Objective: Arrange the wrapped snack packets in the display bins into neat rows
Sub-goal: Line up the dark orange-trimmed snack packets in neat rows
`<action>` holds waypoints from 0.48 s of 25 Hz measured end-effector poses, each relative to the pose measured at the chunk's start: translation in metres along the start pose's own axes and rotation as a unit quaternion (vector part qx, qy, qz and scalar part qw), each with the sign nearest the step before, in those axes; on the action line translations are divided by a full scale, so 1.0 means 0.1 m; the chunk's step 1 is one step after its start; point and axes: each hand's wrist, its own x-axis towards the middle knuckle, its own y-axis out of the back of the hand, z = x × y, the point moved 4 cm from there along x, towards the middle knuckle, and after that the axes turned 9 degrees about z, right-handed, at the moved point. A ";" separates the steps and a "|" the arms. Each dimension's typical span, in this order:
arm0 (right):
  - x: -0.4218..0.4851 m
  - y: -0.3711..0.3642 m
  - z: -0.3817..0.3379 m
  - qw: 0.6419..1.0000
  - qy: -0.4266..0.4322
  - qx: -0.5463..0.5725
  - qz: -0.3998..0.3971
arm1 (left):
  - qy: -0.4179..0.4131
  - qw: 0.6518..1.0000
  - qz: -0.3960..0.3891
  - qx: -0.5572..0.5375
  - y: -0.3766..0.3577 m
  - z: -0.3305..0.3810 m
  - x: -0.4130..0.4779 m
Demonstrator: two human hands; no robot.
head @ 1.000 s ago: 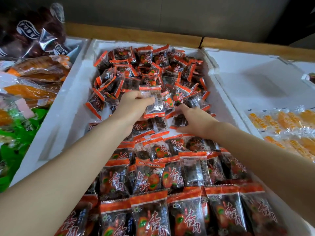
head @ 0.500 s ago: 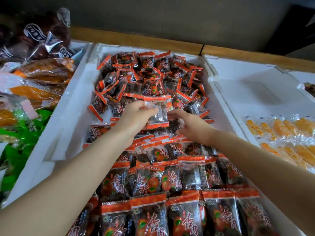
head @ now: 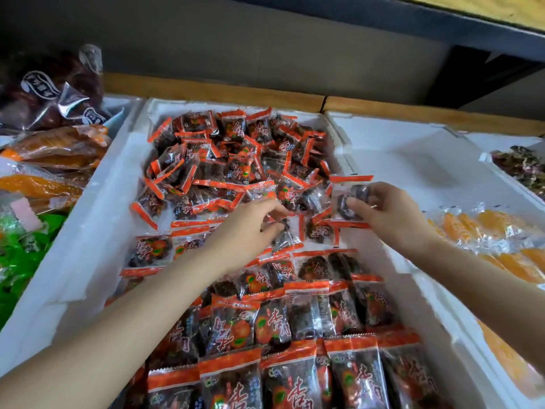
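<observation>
My right grip (head: 392, 214) pinches one snack packet (head: 343, 191) between thumb and fingers, held upright, raised just above the right side of the white foam bin (head: 97, 219). My left grip (head: 250, 228) is down in the middle of the bin, fingers part-curled and touching the loose packets (head: 284, 236); can't tell if it's pinching one. Jumbled pile of packets (head: 236, 154) at the far end of the bin. Neat rows (head: 309, 314) at the near end, overlapping flat. Orange packets (head: 486, 228) are in the next bin right, green packets (head: 17, 261) far left.
</observation>
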 end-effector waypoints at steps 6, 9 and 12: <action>0.08 0.04 0.27 0.991 0.018 -0.129 -0.011 | -0.075 0.972 -0.150 0.162 -0.62 0.13 0.44; 0.14 0.03 0.34 0.991 0.017 -0.131 -0.006 | -0.117 0.946 -0.168 0.250 -0.86 0.13 0.58; 0.16 0.04 0.41 0.994 0.005 -0.110 -0.008 | -0.141 0.918 -0.168 0.331 -0.95 0.12 0.68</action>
